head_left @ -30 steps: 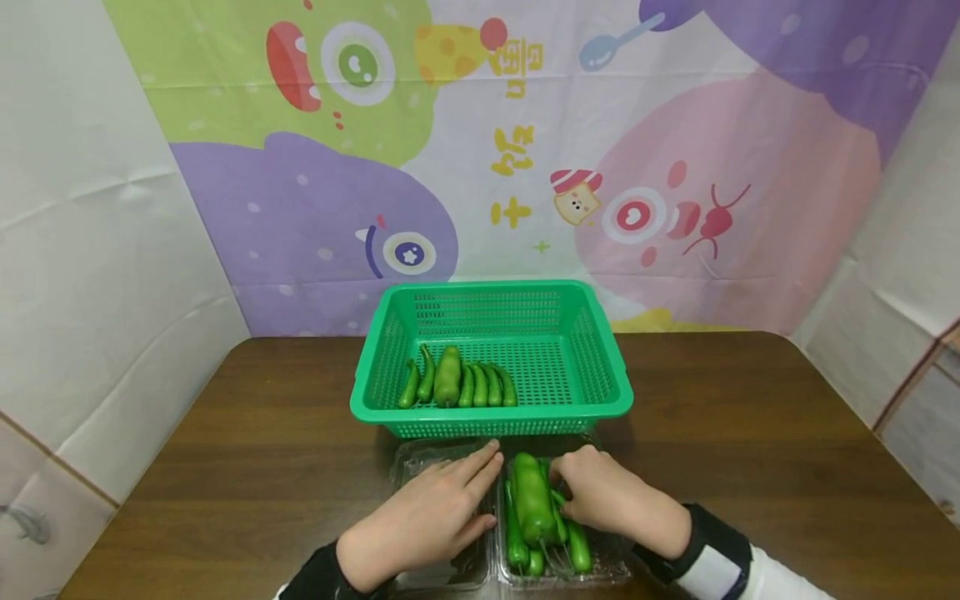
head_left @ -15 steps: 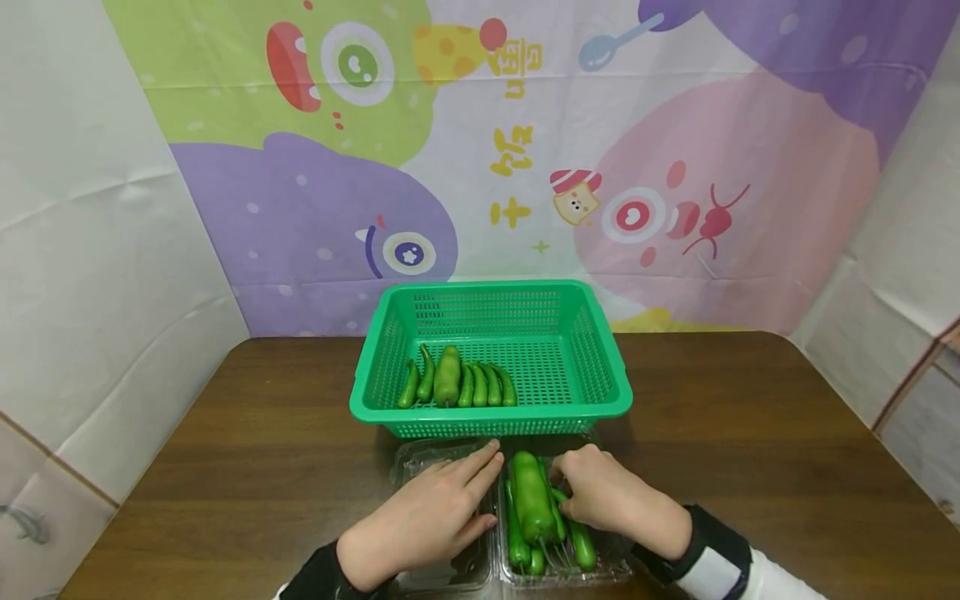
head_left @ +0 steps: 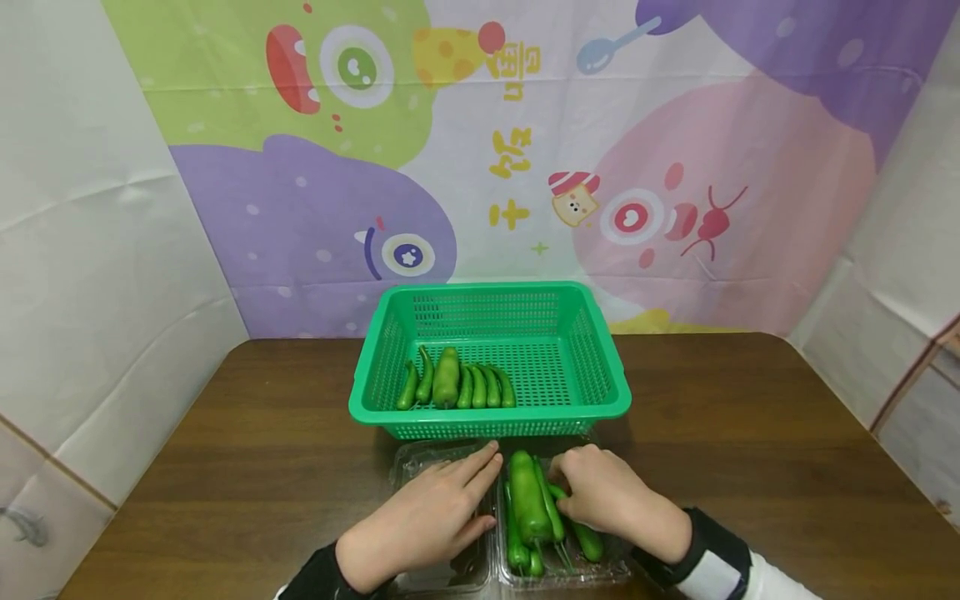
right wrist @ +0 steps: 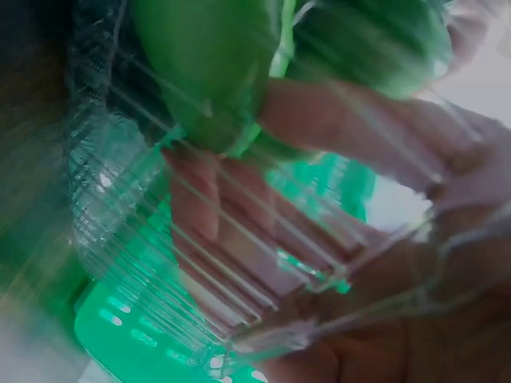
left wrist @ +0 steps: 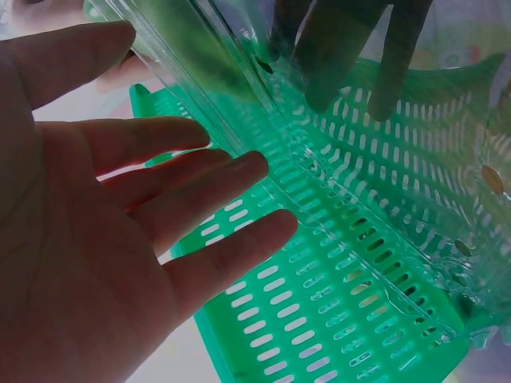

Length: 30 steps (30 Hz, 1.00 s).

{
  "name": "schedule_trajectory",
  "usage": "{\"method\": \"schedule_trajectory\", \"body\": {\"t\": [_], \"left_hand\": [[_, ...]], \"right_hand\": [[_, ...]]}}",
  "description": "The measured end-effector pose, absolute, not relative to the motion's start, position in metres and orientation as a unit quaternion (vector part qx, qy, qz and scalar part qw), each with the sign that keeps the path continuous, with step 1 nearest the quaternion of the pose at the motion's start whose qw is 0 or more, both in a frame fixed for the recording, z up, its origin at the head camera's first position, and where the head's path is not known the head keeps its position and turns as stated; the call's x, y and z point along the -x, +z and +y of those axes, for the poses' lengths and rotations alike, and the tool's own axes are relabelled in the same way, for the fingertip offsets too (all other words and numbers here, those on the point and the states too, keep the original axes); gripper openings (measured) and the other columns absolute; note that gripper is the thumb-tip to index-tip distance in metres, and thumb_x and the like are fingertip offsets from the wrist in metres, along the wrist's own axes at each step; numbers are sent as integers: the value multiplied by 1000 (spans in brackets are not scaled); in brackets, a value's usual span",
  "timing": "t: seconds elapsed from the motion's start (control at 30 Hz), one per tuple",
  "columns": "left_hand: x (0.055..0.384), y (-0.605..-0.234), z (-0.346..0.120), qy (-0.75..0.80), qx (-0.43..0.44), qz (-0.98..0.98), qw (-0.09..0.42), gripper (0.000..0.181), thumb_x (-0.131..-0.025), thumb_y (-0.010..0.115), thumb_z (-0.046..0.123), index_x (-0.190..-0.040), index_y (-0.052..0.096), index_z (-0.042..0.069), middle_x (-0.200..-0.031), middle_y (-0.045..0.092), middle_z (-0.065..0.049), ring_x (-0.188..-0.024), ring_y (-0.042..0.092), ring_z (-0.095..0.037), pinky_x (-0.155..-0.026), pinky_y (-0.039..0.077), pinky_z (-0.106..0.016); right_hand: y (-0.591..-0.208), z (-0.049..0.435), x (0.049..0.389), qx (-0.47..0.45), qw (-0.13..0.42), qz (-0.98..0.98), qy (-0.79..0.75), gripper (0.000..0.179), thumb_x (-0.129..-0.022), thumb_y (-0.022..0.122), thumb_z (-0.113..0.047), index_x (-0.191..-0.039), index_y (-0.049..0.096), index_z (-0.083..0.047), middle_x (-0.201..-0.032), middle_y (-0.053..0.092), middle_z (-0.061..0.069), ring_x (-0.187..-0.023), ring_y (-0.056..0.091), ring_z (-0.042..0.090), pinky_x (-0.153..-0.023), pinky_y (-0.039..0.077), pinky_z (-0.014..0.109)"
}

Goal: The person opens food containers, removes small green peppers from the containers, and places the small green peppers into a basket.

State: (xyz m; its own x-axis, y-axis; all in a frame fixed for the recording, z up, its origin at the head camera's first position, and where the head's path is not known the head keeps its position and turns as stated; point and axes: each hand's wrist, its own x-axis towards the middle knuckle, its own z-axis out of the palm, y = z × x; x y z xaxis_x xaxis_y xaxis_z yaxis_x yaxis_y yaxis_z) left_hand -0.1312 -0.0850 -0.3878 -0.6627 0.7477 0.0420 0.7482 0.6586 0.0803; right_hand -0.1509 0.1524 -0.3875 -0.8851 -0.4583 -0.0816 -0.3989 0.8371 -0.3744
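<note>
A clear plastic clamshell box stands unfolded at the table's front, its lid (head_left: 420, 454) on the left and its tray (head_left: 618, 571) on the right. Several green peppers lie in the tray, among them a thick pepper (head_left: 529, 500) on top. My left hand (head_left: 431, 517) lies over the lid with straight fingers, holding nothing; its palm side shows in the left wrist view. My right hand (head_left: 611, 492) reaches into the tray's right side. Its thumb and fingers pinch a green pepper (right wrist: 204, 72), seen blurred through the clear wall in the right wrist view.
Behind the box stands a green perforated basket (head_left: 592, 358). Inside it, a row of green peppers (head_left: 478, 386) lies toward the left. Brown table (head_left: 225, 458) extends to both sides, with a cartoon cloth (head_left: 517, 192) hanging behind.
In the tray, the peppers on the right have shifted apart: a long one slants further right, and a slim one beside the thick pepper shows more. My left hand stays in place.
</note>
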Motion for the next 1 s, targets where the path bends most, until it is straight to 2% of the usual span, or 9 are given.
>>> {"method": "schedule_trajectory", "body": {"t": [0.2, 0.57, 1.0], "left_hand": [[131, -388, -85, -44, 412, -910, 11, 63, -96, 54, 40, -145, 39, 4, -150, 37, -14, -126, 52, -24, -96, 49, -40], [131, -388, -85, -44, 410, -911, 1, 63, -96, 54, 40, -145, 39, 5, -151, 36, -14, -126, 51, -24, -96, 49, -41], [130, -387, -85, -41, 409, -912, 7, 62, -96, 54, 40, -145, 39, 4, -151, 36, -13, -126, 52, -24, -96, 49, -41]], "right_hand": [[-385, 152, 151, 201, 101, 955, -194, 15, -73, 76, -7, -88, 72, -6, -68, 60, -3, -60, 56, 14, -53, 46, 33], [-377, 153, 152, 164, 102, 955, -226, 16, -77, 76, -7, -92, 71, -8, -79, 62, 0, -73, 58, 15, -60, 50, 32], [-373, 155, 153, 135, 87, 960, -229, 15, -77, 76, -8, -91, 72, -10, -81, 62, 0, -76, 60, 15, -63, 51, 32]]}}
